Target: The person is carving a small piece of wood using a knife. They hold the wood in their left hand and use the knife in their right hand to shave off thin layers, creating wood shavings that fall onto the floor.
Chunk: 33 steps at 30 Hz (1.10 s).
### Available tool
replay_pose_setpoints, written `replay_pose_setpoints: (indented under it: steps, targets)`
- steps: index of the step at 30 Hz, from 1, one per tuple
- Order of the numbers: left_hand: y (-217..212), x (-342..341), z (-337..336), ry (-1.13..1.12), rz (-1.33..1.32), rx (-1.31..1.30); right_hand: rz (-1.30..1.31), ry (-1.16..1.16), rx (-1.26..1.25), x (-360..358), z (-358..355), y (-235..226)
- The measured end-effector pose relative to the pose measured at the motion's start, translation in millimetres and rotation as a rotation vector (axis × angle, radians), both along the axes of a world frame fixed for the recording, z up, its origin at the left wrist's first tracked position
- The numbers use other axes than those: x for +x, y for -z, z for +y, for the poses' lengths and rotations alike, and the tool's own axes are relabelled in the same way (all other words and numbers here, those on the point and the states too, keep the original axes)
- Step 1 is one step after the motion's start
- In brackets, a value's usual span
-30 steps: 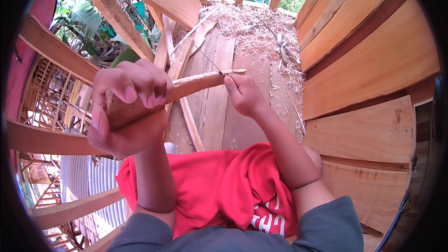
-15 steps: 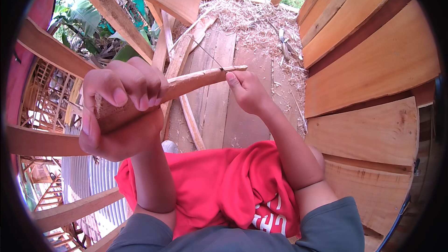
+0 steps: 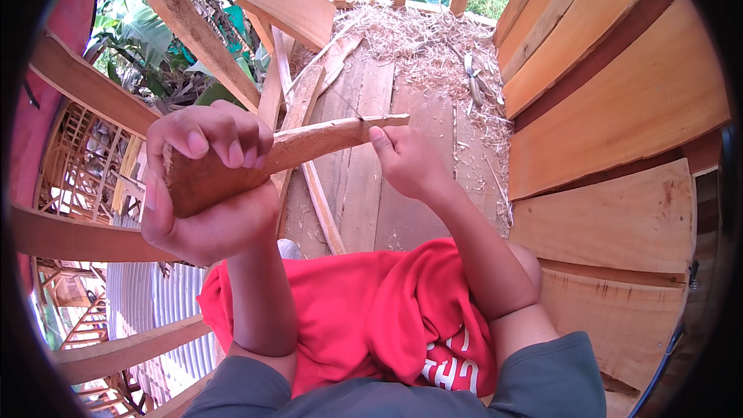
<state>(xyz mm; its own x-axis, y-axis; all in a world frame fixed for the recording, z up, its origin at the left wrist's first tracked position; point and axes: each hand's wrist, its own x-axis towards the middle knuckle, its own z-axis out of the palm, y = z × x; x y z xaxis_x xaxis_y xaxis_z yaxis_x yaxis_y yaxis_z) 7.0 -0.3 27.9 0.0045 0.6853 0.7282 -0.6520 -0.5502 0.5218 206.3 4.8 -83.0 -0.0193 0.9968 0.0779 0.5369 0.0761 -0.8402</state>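
My left hand [image 3: 240, 224] is wrapped around the thick near end of a curved, brown piece of wood [image 3: 309, 147], raised in front of my body. The wood narrows toward its far right end, and its upper edge is paler. At that thin end my right hand [image 3: 410, 159] is closed, thumb on top, on what looks like a knife. Its thin dark blade [image 3: 357, 113] crosses the wood's upper edge and points up and left. My fingers hide the handle.
Wood shavings [image 3: 418, 39] cover the far floorboards [image 3: 414, 201]. Planks [image 3: 604, 217] line the right side. Loose boards and sticks [image 3: 323, 205] lie on the left, beside slanted rails [image 3: 186, 27]. Red cloth [image 3: 340, 286] covers my lap. A small tool-like object [image 3: 473, 81] lies among the shavings.
My left hand has turned the wood slightly, so more of its broad side shows. My right hand and the blade have shifted a little left and nearer along the wood.
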Motion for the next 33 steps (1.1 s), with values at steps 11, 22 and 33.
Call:
replay_pose_setpoints:
  steps: [11, 22, 33]
  targets:
    - [0.0, 17.6, -9.8, 0.052, 0.006, 0.0, 0.1, 0.01, 0.031, -1.9, -10.3, 8.5]
    - [-4.7, 14.3, -4.4, 0.044, -0.032, -0.035, 0.058, 0.129, -0.113, 20.3, 12.5, 49.7]
    - [-2.4, 14.1, -3.6, 0.127, -0.006, 0.035, 0.072, 0.101, -0.085, 30.7, 21.8, 57.1]
